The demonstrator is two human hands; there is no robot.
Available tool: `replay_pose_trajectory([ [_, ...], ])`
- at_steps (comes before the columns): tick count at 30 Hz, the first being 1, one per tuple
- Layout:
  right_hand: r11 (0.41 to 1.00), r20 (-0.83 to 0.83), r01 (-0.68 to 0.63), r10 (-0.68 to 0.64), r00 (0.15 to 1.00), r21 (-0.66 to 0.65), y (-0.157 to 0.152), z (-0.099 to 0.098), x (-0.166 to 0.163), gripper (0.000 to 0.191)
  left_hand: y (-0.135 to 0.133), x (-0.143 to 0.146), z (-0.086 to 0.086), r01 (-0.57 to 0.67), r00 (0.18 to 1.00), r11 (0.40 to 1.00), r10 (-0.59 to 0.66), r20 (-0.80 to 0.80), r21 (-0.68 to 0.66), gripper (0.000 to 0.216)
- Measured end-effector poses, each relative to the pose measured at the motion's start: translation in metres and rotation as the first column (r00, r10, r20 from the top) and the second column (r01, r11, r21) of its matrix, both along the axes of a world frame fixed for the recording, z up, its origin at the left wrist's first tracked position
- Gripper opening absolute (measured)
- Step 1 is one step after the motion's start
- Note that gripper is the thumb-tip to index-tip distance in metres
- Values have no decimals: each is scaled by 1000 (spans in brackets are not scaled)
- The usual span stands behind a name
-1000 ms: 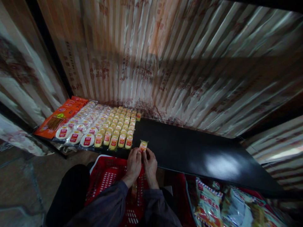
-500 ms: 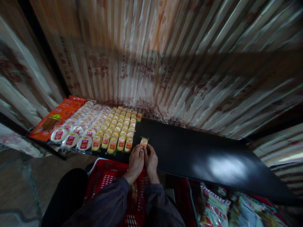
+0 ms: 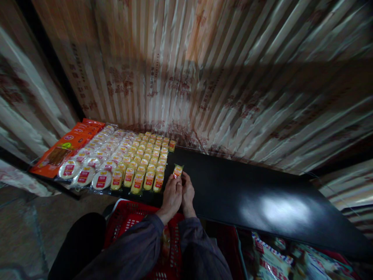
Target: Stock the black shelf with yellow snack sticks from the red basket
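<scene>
Both my hands pinch one small yellow packet with a red label, held over the black shelf. My left hand grips its lower left edge, my right hand its lower right edge, fingers closed. The packet stands just right of rows of several like yellow packets laid on the shelf. Left of those lie rows of round white packets with red labels, and beyond them flat orange packets.
A red plastic basket sits below my arms, in front of the shelf. More bagged goods lie in a container at lower right. Striped printed curtain fabric hangs behind the shelf. My dark trouser knee is at lower left.
My hands with the packet have shifted slightly forward and up over the shelf, closer to the row of yellow packets. The camera view has drifted a little.
</scene>
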State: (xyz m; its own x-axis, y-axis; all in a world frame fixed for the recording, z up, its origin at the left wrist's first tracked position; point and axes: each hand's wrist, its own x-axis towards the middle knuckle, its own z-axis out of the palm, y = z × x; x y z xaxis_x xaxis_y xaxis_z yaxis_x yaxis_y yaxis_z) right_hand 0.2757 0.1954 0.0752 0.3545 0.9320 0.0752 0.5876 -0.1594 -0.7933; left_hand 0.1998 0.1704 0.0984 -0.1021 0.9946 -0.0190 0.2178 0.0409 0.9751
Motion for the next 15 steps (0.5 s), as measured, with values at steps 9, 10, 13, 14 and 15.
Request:
replay_pose_trajectory([
  [9,998,-36,-12,14,999,54,26,-3,1,47,25,7,5,-44,998,999,45,-34,18,30],
  [10,999,-34,-8,9,999,54,29,-3,1,46,28,8,4,-40,998,999,41,-44,15,30],
  [13,999,-42,2,0,999,44,39,-6,2,44,41,9,1,-41,996,999,42,-76,10,30],
  [14,999,-47,5,-4,999,39,43,-8,2,44,45,9,0,-47,996,999,48,-74,12,30],
  [15,999,-51,8,-6,999,36,47,-10,3,44,50,10,-3,-51,997,999,52,-64,17,29],
])
